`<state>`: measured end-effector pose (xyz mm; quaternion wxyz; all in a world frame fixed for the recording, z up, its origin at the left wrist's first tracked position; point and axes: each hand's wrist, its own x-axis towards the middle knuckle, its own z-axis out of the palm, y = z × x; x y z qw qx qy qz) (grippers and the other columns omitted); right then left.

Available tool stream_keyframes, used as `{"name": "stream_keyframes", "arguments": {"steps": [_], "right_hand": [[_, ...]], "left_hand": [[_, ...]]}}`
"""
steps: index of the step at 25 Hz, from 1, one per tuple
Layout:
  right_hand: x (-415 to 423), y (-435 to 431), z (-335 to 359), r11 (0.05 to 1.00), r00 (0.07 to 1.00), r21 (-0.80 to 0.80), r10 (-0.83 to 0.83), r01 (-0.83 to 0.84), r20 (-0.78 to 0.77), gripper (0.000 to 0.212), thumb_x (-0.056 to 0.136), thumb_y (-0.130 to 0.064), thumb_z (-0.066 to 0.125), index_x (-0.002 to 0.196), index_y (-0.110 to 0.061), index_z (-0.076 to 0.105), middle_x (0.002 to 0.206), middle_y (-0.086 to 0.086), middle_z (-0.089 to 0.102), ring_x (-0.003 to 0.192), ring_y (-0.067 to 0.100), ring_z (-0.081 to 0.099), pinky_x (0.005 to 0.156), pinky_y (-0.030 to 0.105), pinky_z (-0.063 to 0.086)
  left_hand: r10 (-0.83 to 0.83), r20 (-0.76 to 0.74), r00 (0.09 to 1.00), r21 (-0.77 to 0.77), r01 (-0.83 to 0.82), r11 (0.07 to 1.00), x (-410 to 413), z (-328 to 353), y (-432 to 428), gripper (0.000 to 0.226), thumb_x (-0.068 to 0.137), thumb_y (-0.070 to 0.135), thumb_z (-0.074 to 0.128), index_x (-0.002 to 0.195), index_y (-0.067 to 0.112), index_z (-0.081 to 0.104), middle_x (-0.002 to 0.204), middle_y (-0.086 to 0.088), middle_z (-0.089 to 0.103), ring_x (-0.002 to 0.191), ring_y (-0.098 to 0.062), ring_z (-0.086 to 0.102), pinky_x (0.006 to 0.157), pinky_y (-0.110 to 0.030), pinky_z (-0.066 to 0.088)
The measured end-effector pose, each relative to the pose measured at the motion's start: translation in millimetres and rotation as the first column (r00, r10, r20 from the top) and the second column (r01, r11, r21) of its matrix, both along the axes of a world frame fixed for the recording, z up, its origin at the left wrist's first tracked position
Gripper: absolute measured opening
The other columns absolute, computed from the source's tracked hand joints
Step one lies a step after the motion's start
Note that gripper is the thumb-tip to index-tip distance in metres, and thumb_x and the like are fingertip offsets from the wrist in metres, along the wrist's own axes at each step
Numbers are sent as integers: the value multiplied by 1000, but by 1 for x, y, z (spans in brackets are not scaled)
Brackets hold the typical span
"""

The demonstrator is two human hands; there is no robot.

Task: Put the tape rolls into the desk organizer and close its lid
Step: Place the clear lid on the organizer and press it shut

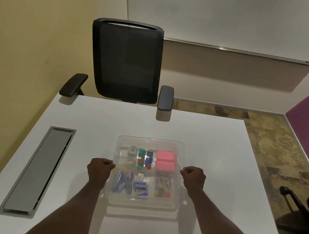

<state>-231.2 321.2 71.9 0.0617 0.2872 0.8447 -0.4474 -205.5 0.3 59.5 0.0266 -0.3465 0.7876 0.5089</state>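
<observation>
**Lid over organizer**

Head view: pinching the clear plastic lid (pixel 151 142) at its side edges, left hand (pixel 99 171) and right hand (pixel 193 178) both clamped on it. Sitting mid-way across the white table (pixel 214 156), clear compartmented desk organizer (pixel 142 203), long axis running away from the wearer; clear tape rolls (pixel 131 154) lying in the far-left compartment.
</observation>
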Motion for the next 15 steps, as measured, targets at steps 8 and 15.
{"name": "stream_keyframes", "arguments": {"steps": [8,15], "right_hand": [[-23,-15,-25,998,997,63,-4,-1,81,18,88,-8,77,104,0,78,109,18,77,108,33,71,97,36,55],[-28,-14,-34,997,996,77,4,-10,88,17,88,-9,77,102,0,78,106,18,77,104,33,71,92,36,56]], "left_hand": [[-16,111,994,-94,27,995,-19,-24,-2,22,83,2,84,103,-7,81,104,-25,80,105,-36,76,101,-40,57],[-8,111,994,-98,19,995,-22,-29,-1,22,84,1,84,104,-7,81,108,-25,80,108,-35,76,102,-39,57]]}}
